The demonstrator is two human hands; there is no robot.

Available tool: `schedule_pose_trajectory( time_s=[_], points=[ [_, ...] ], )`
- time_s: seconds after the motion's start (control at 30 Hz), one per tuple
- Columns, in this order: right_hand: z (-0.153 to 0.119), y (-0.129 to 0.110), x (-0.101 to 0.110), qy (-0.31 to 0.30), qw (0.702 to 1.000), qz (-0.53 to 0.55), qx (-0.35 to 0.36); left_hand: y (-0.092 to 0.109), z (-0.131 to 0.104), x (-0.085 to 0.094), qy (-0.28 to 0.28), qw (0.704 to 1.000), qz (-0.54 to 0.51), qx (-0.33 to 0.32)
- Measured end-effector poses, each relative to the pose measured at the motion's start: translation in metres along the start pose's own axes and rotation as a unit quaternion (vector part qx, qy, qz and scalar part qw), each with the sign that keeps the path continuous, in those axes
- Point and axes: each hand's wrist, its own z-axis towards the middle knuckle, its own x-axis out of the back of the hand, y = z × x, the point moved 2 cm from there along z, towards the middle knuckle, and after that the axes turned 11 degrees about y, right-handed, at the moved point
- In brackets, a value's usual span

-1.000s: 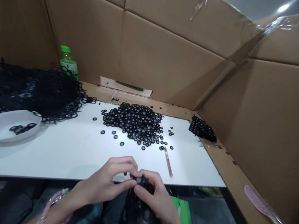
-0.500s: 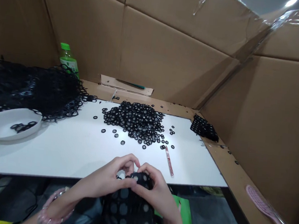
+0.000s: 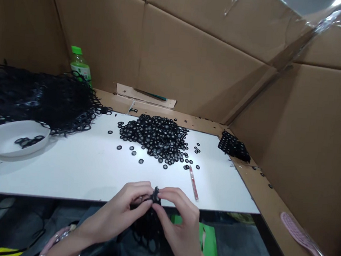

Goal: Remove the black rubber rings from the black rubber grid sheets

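Note:
My left hand (image 3: 126,206) and my right hand (image 3: 180,215) meet at the near edge of the white table (image 3: 72,175). Between their fingertips they pinch a black perforated sheet (image 3: 155,197), whose lower part hangs down below the hands. Beyond them lies a heap of small black rings (image 3: 157,137), with several loose ones around it. A white bowl (image 3: 5,150) at the left holds several black pieces. Behind the bowl is a large tangled pile of black ring-patterned strips (image 3: 37,99).
A narrow red strip (image 3: 193,183) lies right of the hands. Black perforated sheets (image 3: 233,146) sit at the right corner, a pink hairbrush (image 3: 297,231) on the right ledge. A green bottle (image 3: 81,67) stands at the back left. Cardboard walls surround the table.
The black sheet between my hands is now bunched and narrower, hanging lower and farther from view. The fingers of my right hand have straightened into a pinch.

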Motion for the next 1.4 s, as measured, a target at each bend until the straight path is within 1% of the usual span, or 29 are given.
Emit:
schedule_pose_trajectory(
  time_s=[0.1,0.17,0.2,0.23,0.27,0.33,0.37,0.4,0.43,0.47,0.53,0.6,0.63,0.7,0.77,0.83,0.87,0.9,0.93,0.97,1.0,1.07,1.1,1.13,1.17,1.23,1.27,1.3,1.4],
  points=[
    [-0.005,0.001,-0.007,0.034,0.999,0.012,-0.023,0.006,-0.003,0.000,0.004,0.996,0.066,-0.057],
    [-0.008,0.007,-0.007,0.065,0.996,0.025,-0.055,0.006,-0.006,0.000,0.005,0.993,0.075,-0.089],
    [-0.009,0.011,-0.005,0.094,0.992,0.032,-0.081,0.006,-0.007,0.001,0.007,0.993,0.072,-0.097],
    [-0.009,0.017,0.000,0.138,0.983,0.041,-0.111,0.005,-0.008,0.002,0.011,0.993,0.064,-0.094],
    [-0.008,0.022,0.006,0.196,0.969,0.054,-0.137,0.003,-0.009,0.004,0.016,0.995,0.049,-0.081],
    [0.000,0.034,0.018,0.313,0.932,0.083,-0.162,0.000,-0.009,0.008,0.026,0.999,-0.006,-0.030],
    [0.008,0.040,0.023,0.350,0.919,0.093,-0.158,-0.002,-0.008,0.009,0.024,0.999,-0.045,-0.002],
    [0.019,0.045,0.024,0.355,0.919,0.090,-0.146,-0.004,-0.006,0.010,0.018,0.996,-0.089,0.021],
    [0.034,0.050,0.023,0.334,0.931,0.080,-0.127,-0.005,-0.005,0.011,0.010,0.990,-0.133,0.040],
    [0.050,0.055,0.019,0.295,0.948,0.058,-0.106,-0.006,-0.004,0.011,0.006,0.984,-0.169,0.055],
    [0.085,0.065,0.006,0.243,0.969,-0.002,-0.050,-0.009,-0.002,0.011,0.010,0.977,-0.199,0.081],
    [0.116,0.075,-0.010,0.181,0.982,-0.049,-0.005,-0.011,-0.003,0.012,0.033,0.978,-0.177,0.108],
    [0.126,0.078,-0.017,0.153,0.986,-0.067,0.013,-0.012,-0.004,0.012,0.047,0.979,-0.162,0.116],
    [0.134,0.078,-0.029,0.112,0.988,-0.094,0.043,-0.014,-0.007,0.013,0.074,0.979,-0.148,0.121],
    [0.124,0.069,-0.035,0.096,0.989,-0.097,0.056,-0.016,-0.008,0.014,0.104,0.973,-0.164,0.125],
    [0.099,0.055,-0.038,0.075,0.994,-0.062,0.041,-0.018,-0.008,0.013,0.147,0.957,-0.204,0.147],
    [0.083,0.047,-0.040,0.047,0.998,-0.031,0.028,-0.019,-0.008,0.013,0.171,0.945,-0.227,0.160],
    [0.067,0.040,-0.042,0.006,1.000,-0.002,0.009,-0.020,-0.007,0.012,0.193,0.934,-0.246,0.170],
    [0.052,0.034,-0.044,-0.033,0.999,0.022,-0.006,-0.021,-0.007,0.012,0.211,0.926,-0.259,0.174],
    [0.038,0.029,-0.047,-0.057,0.998,0.034,-0.020,-0.022,-0.007,0.012,0.224,0.923,-0.262,0.171],
    [0.027,0.026,-0.048,-0.049,0.998,0.032,-0.032,-0.023,-0.007,0.013,0.234,0.924,-0.256,0.163],
    [0.013,0.022,-0.050,0.001,1.000,-0.002,-0.029,-0.024,-0.007,0.015,0.248,0.932,-0.222,0.145],
    [0.009,0.020,-0.050,0.020,0.999,-0.025,-0.015,-0.024,-0.008,0.017,0.250,0.937,-0.200,0.137],
    [0.008,0.019,-0.051,0.017,0.999,-0.044,0.006,-0.025,-0.008,0.018,0.248,0.943,-0.181,0.130],
    [0.007,0.018,-0.053,-0.006,0.998,-0.056,0.028,-0.026,-0.008,0.020,0.242,0.948,-0.165,0.122],
    [0.009,0.018,-0.055,-0.076,0.993,-0.067,0.062,-0.026,-0.009,0.024,0.221,0.958,-0.145,0.109],
    [0.010,0.018,-0.057,-0.098,0.990,-0.072,0.074,-0.026,-0.009,0.025,0.206,0.963,-0.138,0.108],
    [0.011,0.018,-0.057,-0.106,0.988,-0.082,0.083,-0.027,-0.010,0.025,0.190,0.967,-0.127,0.110],
    [0.013,0.019,-0.059,-0.087,0.984,-0.125,0.097,-0.029,-0.011,0.025,0.136,0.982,-0.076,0.110]
  ],
)
